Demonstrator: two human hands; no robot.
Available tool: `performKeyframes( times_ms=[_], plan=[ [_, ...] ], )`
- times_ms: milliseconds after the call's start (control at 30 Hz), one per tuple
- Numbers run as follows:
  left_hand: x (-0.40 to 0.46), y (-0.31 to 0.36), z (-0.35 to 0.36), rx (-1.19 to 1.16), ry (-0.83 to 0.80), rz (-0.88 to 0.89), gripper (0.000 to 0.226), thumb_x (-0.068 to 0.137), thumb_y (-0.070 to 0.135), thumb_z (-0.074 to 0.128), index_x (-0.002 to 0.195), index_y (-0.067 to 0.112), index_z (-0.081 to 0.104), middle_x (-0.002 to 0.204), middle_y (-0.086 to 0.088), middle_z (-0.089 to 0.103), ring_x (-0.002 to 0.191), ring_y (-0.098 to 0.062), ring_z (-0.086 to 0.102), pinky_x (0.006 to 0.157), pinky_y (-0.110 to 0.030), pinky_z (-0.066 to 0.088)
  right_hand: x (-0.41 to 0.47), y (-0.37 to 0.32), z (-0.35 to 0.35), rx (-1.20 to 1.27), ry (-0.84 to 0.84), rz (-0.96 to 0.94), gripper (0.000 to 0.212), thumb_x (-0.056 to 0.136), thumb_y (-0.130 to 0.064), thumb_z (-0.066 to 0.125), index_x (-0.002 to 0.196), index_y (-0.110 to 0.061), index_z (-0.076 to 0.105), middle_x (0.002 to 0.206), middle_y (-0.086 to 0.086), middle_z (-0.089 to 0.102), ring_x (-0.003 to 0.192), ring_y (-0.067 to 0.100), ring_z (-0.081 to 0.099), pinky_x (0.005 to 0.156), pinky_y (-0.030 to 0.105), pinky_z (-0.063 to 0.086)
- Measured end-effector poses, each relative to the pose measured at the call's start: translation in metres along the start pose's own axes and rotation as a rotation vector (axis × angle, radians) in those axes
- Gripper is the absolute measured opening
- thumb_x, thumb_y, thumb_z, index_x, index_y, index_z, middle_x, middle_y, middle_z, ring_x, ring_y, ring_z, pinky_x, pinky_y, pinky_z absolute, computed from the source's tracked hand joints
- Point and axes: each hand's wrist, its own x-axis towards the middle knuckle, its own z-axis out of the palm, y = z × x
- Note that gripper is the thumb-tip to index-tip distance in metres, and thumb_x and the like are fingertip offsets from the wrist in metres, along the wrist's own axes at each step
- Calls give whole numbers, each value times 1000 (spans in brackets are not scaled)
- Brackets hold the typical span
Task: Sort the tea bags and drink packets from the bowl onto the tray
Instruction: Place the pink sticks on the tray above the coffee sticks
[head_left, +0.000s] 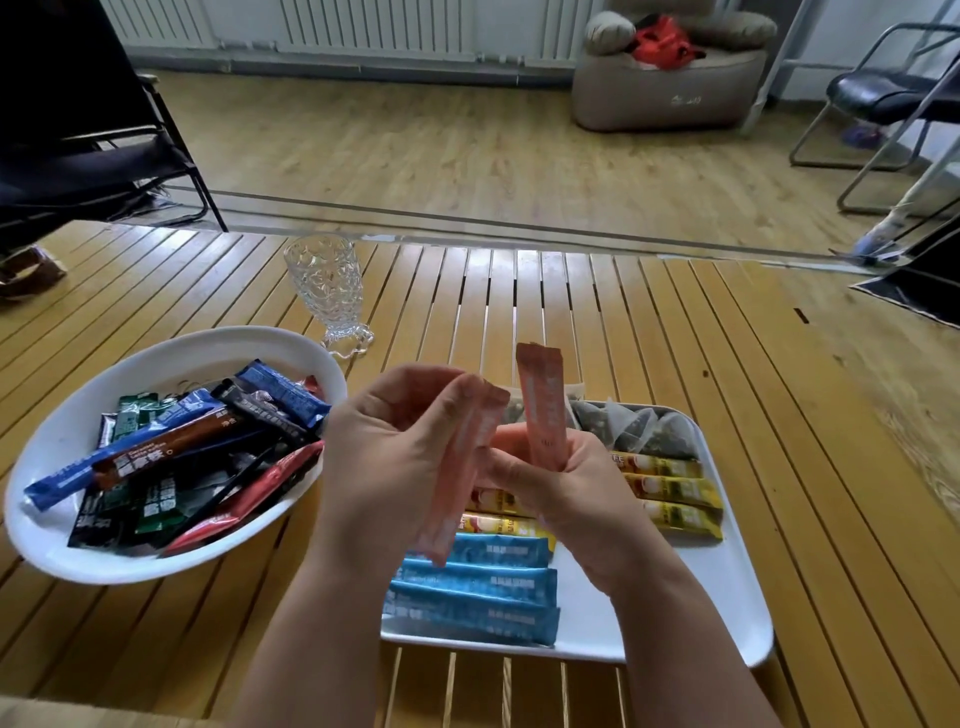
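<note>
Left hand (395, 441) grips a pink stick packet (460, 478) tilted, right hand (561, 488) holds another pink packet (543, 408) upright, both above white tray (727, 597) with blue packets (478, 587), yellow packets (670, 491), tea bags (644, 426); white bowl (62, 431) of mixed packets left, glass (330, 291) behind on slatted table (675, 322)

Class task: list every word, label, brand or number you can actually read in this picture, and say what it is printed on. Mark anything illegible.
None can be quoted with certainty.
Brown packet in the bowl: small Latin lettering and large characters, blurred.
Blue packets on the tray: pale print, too blurred.
Yellow packets: print too small.
Pink packets held by the left hand and right hand: white print, unreadable.
Beige seat: faint mark, illegible.
</note>
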Motion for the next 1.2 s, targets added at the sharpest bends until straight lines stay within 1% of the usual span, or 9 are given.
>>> performKeyframes(
  times_ms=[100, 200, 300, 467, 667, 800, 933, 1067, 1200],
  plan=[
    [2, -5, -2, 69, -34, -68, 26, 71, 46, 70, 89, 28, 73, 84, 2, 76, 78, -10, 73, 59, -18, 55, 0, -1, 2, 51, 101, -39, 21, 80, -25, 72, 90, -7, 76, 88, 12, 75, 90, 24, 72, 79, 33, 57],
    [5, -10, -14, 270, -200, -256, 45, 64, 57, 69, 101, 30, 69, 94, 9, 75, 88, -5, 71, 66, -15, 53, -1, -2, -2, 228, 302, -2, 14, 75, -28, 67, 71, -20, 77, 66, -3, 70, 67, 7, 67, 66, 29, 51],
    [5, -11, -24, 332, -363, -436, 36, 63, 48, 71, 89, 24, 76, 90, 5, 77, 84, -7, 72, 71, -20, 53, -3, -3, -8, 340, 468, 45, 14, 73, -27, 66, 67, -22, 77, 55, -6, 62, 52, 4, 55, 49, 21, 45],
    [12, -10, -47, 478, -307, -387, 21, 64, 46, 69, 80, 35, 76, 81, 5, 76, 78, -7, 72, 67, -21, 55, -2, -1, -11, 414, 451, 115, 5, 85, -18, 66, 84, -14, 68, 62, -3, 70, 53, 4, 65, 44, 17, 48],
    [13, -30, -61, 795, -125, -341, 10, 90, 24, 67, 87, 33, 69, 80, 9, 73, 80, -2, 66, 63, -19, 47, -2, 15, -25, -324, 367, 271, 7, 85, -17, 71, 79, -17, 75, 74, -6, 75, 73, 7, 70, 61, 21, 55],
    [13, -39, -54, 919, -43, -346, 10, 91, 20, 66, 95, 29, 65, 90, 10, 69, 88, -5, 62, 64, -20, 46, -2, 21, -24, -530, 365, 303, 7, 80, -21, 75, 74, -22, 73, 72, -8, 73, 78, 12, 69, 72, 34, 58],
    [12, -43, -50, 1005, -8, -345, 13, 90, 22, 67, 102, 25, 66, 97, 6, 70, 94, -11, 63, 78, -29, 52, -2, 28, -21, -685, 368, 294, 8, 80, -28, 76, 85, -29, 71, 76, -13, 69, 79, 4, 63, 69, 24, 54],
    [11, -46, -48, 1067, 24, -305, 16, 89, 25, 68, 105, 24, 64, 100, 6, 69, 92, -10, 62, 68, -22, 46, -2, 22, -29, -486, 393, 236, 2, 86, -31, 69, 88, -30, 69, 80, -10, 72, 79, 2, 66, 63, 23, 52],
    [9, -43, -46, 1091, 48, -261, 30, 86, 33, 71, 112, 24, 59, 106, 4, 65, 94, -12, 61, 66, -20, 45, -4, 9, -29, -209, 404, 183, 25, 93, -42, 51, 96, -24, 68, 81, -3, 74, 68, 2, 67, 58, 21, 51]
  ],
)
